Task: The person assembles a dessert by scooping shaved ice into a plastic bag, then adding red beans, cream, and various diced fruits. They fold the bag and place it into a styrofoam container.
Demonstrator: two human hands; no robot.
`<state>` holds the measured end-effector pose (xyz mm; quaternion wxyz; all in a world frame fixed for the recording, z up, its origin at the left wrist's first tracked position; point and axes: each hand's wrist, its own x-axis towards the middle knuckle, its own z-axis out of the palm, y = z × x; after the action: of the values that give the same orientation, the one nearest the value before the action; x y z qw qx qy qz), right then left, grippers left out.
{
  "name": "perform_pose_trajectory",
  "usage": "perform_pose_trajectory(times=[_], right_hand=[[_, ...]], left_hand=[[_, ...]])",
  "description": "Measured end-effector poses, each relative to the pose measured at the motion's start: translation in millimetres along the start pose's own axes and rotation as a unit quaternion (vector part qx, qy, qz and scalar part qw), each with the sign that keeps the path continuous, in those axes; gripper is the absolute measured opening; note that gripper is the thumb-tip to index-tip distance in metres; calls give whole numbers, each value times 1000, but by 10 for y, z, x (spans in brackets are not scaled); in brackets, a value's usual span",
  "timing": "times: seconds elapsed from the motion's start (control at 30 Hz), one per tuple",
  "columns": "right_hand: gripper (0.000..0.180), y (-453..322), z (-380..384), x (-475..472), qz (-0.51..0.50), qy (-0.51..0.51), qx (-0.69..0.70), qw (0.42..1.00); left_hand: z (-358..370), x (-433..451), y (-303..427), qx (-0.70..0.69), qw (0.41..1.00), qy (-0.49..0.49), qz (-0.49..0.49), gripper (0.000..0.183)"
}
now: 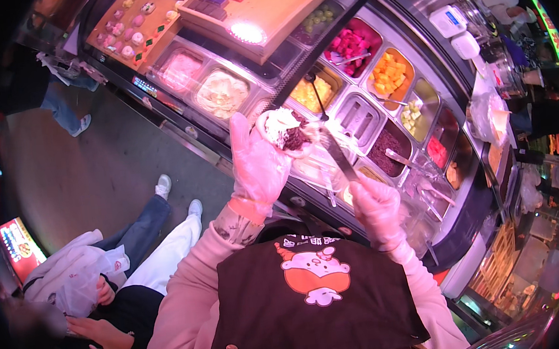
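A round, pale dough wrapper (261, 126) rests in my gloved left hand (258, 164), with the thumb raised beside it. White cream (277, 122) and a dark, grainy filling (295, 137) lie side by side in the wrapper. My gloved right hand (376, 206) grips a flat dark spatula (340, 156). Its far end is blurred, just right of the wrapper, and I cannot tell whether they touch. Below both hands is a counter of metal pans. Closest to the spatula are a lidded pan (358, 117) and a pan of dark purple filling (388, 151).
Pans of mango cubes (390, 76), red-pink fruit (352, 46), yellow filling (315, 94) and cream (222, 92) fill the counter. A wooden display box (272, 30) and a board of small sweets (132, 30) stand at the back. People stand on the left, one holding a plastic bag (85, 286).
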<state>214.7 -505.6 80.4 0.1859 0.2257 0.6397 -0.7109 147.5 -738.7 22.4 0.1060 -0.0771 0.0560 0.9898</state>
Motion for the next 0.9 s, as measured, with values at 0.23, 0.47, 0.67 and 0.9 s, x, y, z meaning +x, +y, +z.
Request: perform_pose_trajectory(times=[0.23, 0.47, 0.67, 0.9], right_hand=[[48, 413, -47, 176, -555, 56, -528, 641], [46, 241, -483, 191, -593, -82, -506, 621], [43, -272, -780, 23, -580, -99, -530, 611], [28, -378, -403, -4, -303, -79, -304, 900]], left_hand=[[439, -6, -457, -33, 998, -44, 22, 96], [609, -154, -426, -26, 1000, -17, -1, 99], [478, -144, -343, -40, 994, 86, 45, 97], [533, -161, -307, -48, 998, -27, -19, 93]])
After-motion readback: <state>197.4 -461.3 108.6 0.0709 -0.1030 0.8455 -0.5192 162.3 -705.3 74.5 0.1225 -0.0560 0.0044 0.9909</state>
